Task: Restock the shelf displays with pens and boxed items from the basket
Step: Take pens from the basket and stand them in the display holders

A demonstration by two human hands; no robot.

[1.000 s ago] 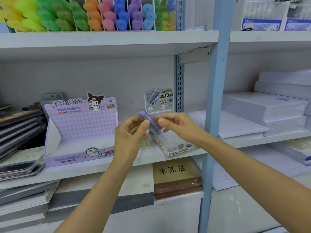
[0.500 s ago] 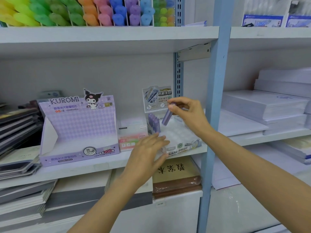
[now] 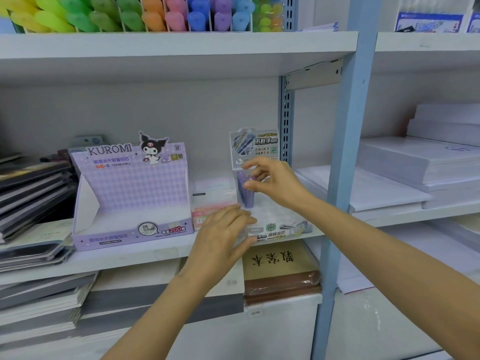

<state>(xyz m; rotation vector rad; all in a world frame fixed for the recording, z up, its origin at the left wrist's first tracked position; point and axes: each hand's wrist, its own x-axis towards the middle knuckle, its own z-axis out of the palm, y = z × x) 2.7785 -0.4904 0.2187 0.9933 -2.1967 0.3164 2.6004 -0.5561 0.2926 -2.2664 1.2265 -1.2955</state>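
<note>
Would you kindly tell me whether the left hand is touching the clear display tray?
Touching. The head view shows the left hand with fingers lying on the clear display tray at its front left corner, thumb against the front edge.

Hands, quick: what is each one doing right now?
Left hand: open, fingers resting on clear display tray.
Right hand: pinching a purple tube in that tray.

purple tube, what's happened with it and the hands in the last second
Both hands held the purple tube before the shelf. The left hand let go and went down to rest on the front of the display tray. The right hand carried the tube back and stood it upright in that tray, grip on its top. The Kuromi box and pink box stayed.
</note>
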